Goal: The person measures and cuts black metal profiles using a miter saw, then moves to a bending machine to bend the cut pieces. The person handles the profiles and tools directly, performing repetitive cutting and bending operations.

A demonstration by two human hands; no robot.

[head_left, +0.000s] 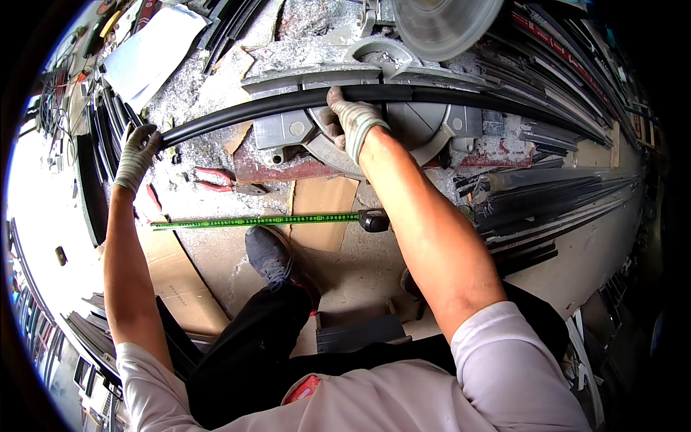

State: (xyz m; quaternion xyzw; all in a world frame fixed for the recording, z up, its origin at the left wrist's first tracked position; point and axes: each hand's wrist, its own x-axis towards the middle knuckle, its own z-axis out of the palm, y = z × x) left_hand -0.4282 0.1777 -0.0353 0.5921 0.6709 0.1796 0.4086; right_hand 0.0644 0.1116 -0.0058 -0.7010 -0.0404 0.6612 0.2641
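A long black profile strip (245,111) lies across the grey base of a miter saw (425,121), along its fence (309,76). My gloved left hand (141,153) grips the strip at its left end, out past the saw base. Near the middle of the base, my gloved right hand (358,124) has its thumb over the strip, with the other fingers curled on the near side and partly hidden. Beyond the strip, the round saw blade (448,27) is raised and looks blurred. To the right, the strip runs on over other stacked profiles.
Red-handled pliers (247,189) lie in front of the saw. A green tape measure (288,219) is pulled out from its black case (373,222). Dark profiles (547,198) are piled at right, white sheets (152,61) lie far left, and cardboard (327,216) is near my shoe (268,253).
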